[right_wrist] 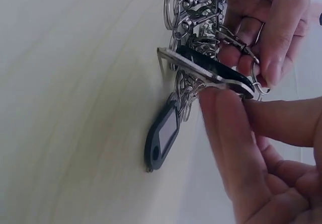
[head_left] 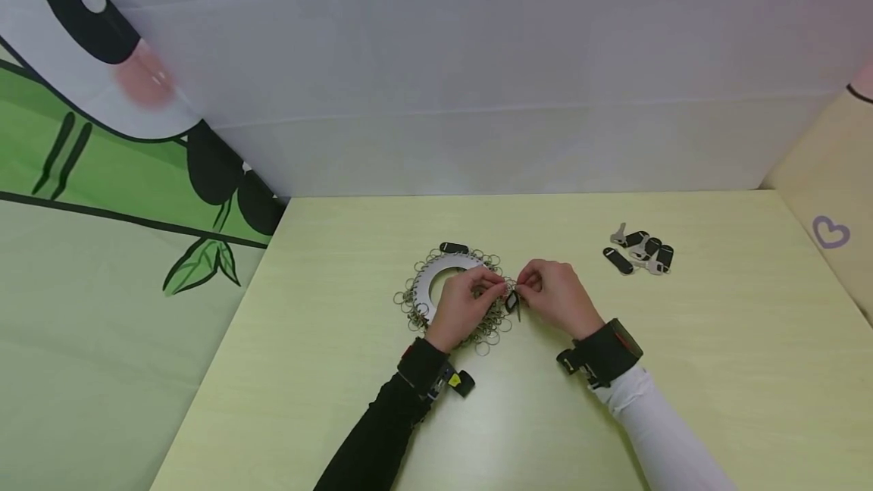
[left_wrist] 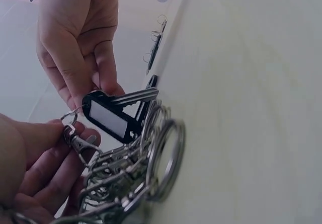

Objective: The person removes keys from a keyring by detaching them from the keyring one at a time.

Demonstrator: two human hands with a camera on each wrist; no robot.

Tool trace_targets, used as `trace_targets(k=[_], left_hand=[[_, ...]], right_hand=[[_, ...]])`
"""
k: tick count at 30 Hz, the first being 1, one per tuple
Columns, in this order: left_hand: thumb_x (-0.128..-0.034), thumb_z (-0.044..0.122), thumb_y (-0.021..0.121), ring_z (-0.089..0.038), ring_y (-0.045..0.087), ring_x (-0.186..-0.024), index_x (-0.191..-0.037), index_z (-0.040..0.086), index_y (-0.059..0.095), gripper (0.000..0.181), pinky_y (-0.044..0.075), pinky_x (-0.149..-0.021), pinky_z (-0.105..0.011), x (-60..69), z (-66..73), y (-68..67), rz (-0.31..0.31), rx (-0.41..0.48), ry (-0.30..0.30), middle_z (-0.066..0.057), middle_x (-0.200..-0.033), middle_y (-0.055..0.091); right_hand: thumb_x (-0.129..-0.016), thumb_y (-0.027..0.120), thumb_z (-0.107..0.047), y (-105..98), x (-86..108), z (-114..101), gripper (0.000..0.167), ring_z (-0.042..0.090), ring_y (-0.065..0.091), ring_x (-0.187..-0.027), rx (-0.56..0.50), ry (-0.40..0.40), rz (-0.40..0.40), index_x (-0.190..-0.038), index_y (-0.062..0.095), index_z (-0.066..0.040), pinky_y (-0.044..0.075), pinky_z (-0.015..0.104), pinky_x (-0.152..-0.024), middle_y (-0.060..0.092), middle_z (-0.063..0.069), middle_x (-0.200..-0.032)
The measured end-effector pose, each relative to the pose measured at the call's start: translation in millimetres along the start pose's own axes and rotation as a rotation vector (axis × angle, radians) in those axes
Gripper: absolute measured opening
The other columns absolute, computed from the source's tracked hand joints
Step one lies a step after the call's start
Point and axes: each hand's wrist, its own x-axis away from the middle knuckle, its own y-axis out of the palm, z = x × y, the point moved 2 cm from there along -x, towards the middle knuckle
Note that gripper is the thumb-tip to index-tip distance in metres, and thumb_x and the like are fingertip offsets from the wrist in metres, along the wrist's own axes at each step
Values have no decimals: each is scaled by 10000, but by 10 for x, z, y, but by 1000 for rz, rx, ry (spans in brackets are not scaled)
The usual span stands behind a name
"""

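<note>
A white ring carrying many metal clasps and split rings lies on the table. My left hand is over its right side and pinches a clasp with a split ring on it. Facing it, my right hand pinches a small ring joined to a black tag and a silver key. In the right wrist view the key lies across the tag by the right fingertips. Another black tag hangs at the clasps' edge.
Several keys with black tags lie in a group at the table's back right. A black tag is at the ring's far edge. Behind the table stands a pale cloth wall, with a printed panel at the left.
</note>
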Motion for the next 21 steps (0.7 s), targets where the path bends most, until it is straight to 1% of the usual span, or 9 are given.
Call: trace_targets(k=[5, 8, 11, 15, 18, 21], left_hand=[[-976, 169, 744, -110, 726, -812, -1034, 86, 751, 102, 540, -735, -226, 7, 1, 5, 39, -27, 19, -38, -925, 780], [-969, 156, 751, -120, 730, -813, -1032, 83, 756, 96, 545, -733, -227, 14, 11, 4, 50, -26, 25, -45, -925, 781], [-973, 158, 746, -132, 735, -815, -1036, 74, 759, 106, 545, -729, -228, 17, 13, 7, 52, -37, 27, -53, -925, 782], [-978, 163, 738, -139, 734, -808, -1041, 70, 761, 115, 543, -721, -229, 17, 3, 8, 46, -52, 29, -58, -921, 782], [-975, 160, 741, -141, 736, -808, -1039, 74, 764, 110, 548, -728, -233, 16, 0, -1, 42, -57, 26, -57, -916, 782], [-975, 157, 741, -143, 739, -818, -1035, 81, 766, 100, 546, -740, -236, 14, 6, -12, 34, -63, 5, -47, -914, 781]], right_hand=[[-955, 715, -41, 18, -3, 21, 47, 144, 680, -716, -46, 9, -71, -952, 699, 3, 544, 327, -694, 732, 68, -804], [-970, 705, -44, 23, 0, 29, 42, 129, 682, -728, -67, -15, -93, -967, 688, -6, 542, 312, -694, 734, 64, -817], [-978, 706, -57, 27, 3, 31, 50, 121, 681, -745, -61, -48, -107, -973, 683, -13, 540, 306, -699, 733, 54, -830], [-972, 714, -53, 37, 7, 18, 50, 130, 687, -765, -15, -99, -119, -977, 683, -14, 554, 318, -706, 736, 51, -848], [-959, 725, -39, 51, 4, 5, 41, 142, 686, -780, 26, -131, -112, -972, 688, -26, 556, 329, -712, 737, 52, -863], [-950, 734, -31, 68, 0, -5, 46, 142, 662, -775, 66, -159, -93, -956, 691, -46, 537, 334, -707, 729, 48, -865]])
